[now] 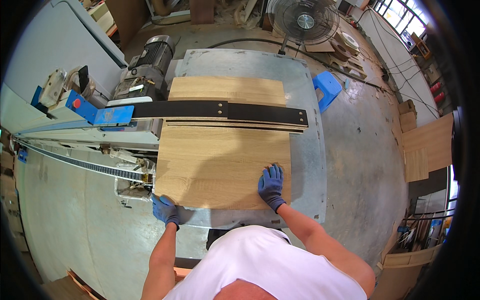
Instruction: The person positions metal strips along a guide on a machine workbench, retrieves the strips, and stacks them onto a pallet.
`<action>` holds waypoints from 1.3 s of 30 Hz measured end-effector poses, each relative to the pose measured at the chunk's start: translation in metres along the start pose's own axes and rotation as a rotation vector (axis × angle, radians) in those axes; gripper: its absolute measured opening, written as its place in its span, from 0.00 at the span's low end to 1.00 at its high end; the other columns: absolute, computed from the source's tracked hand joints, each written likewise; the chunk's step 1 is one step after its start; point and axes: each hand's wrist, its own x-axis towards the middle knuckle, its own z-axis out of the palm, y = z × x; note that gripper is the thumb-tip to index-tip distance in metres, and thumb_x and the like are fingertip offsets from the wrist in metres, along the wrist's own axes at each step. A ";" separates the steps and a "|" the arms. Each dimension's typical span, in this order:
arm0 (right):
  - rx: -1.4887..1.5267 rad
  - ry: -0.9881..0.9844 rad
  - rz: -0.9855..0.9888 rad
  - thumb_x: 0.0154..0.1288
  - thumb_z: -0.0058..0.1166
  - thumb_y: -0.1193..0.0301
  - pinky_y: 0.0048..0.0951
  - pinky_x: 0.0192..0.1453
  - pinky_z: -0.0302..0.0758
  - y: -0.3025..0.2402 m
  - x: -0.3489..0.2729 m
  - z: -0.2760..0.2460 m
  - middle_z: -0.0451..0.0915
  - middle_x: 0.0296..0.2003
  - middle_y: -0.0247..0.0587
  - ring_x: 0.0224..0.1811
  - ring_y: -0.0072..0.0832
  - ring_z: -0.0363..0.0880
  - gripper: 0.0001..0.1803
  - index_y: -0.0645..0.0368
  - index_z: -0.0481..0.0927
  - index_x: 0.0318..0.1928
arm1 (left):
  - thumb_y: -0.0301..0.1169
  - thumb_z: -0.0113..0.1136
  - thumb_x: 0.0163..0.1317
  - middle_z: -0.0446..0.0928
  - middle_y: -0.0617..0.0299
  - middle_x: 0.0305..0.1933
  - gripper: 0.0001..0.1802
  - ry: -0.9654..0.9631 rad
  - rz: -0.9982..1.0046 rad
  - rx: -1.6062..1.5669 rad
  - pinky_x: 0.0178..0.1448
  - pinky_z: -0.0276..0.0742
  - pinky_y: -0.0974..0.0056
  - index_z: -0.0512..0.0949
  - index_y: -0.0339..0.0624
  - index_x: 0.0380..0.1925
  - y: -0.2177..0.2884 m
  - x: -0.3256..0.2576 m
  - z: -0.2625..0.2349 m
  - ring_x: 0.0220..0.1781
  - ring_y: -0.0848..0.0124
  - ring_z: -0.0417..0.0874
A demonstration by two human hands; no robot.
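Note:
A large light-wood panel (pixel 220 160) lies flat on a grey metal machine table (pixel 305 165), passing under a black bar (pixel 220 110) that crosses it. My left hand (pixel 165 209), in a blue glove, grips the panel's near left corner. My right hand (pixel 271 186), also gloved in blue, lies flat with fingers spread on the panel's near right part, close to its right edge.
A grey electric motor (pixel 150 65) and a blue-and-white machine arm (pixel 95 117) stand to the left. A blue plastic stool (pixel 327 87) and a floor fan (pixel 302 21) are beyond the table. Wood boards (pixel 427 145) lean at the right on the concrete floor.

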 end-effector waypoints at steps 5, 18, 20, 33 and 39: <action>0.002 0.023 -0.010 0.52 0.54 0.71 0.55 0.67 0.57 -0.001 0.000 0.000 0.72 0.50 0.55 0.59 0.54 0.66 0.18 0.62 0.77 0.45 | 0.44 0.42 0.68 0.77 0.43 0.47 0.27 -0.012 -0.007 0.002 0.51 0.71 0.49 0.66 0.38 0.61 0.000 0.000 -0.001 0.48 0.48 0.78; -0.001 0.009 -0.002 0.52 0.54 0.70 0.55 0.67 0.58 0.000 0.000 0.000 0.72 0.50 0.54 0.60 0.53 0.66 0.18 0.61 0.77 0.45 | 0.44 0.42 0.68 0.77 0.43 0.46 0.28 0.023 0.021 -0.002 0.50 0.72 0.49 0.65 0.37 0.61 -0.003 0.000 0.002 0.46 0.48 0.78; -0.003 0.007 0.000 0.52 0.54 0.70 0.55 0.67 0.57 0.000 0.000 0.000 0.72 0.51 0.54 0.60 0.53 0.66 0.18 0.61 0.77 0.45 | 0.44 0.42 0.68 0.77 0.43 0.46 0.28 0.027 0.018 0.001 0.50 0.72 0.49 0.65 0.37 0.61 -0.004 0.000 0.003 0.46 0.48 0.78; 0.001 0.014 -0.001 0.52 0.54 0.70 0.55 0.67 0.57 0.001 -0.001 0.001 0.72 0.51 0.54 0.60 0.53 0.66 0.18 0.61 0.77 0.45 | 0.45 0.41 0.69 0.77 0.43 0.47 0.28 -0.012 -0.022 0.003 0.51 0.71 0.49 0.66 0.38 0.61 -0.002 0.000 0.002 0.47 0.48 0.78; -0.002 0.000 0.005 0.52 0.54 0.70 0.55 0.68 0.57 0.001 -0.001 0.001 0.72 0.51 0.54 0.60 0.52 0.66 0.18 0.60 0.77 0.45 | 0.45 0.41 0.69 0.77 0.42 0.47 0.28 -0.012 -0.024 -0.005 0.51 0.71 0.49 0.66 0.38 0.61 -0.003 0.000 0.003 0.48 0.48 0.78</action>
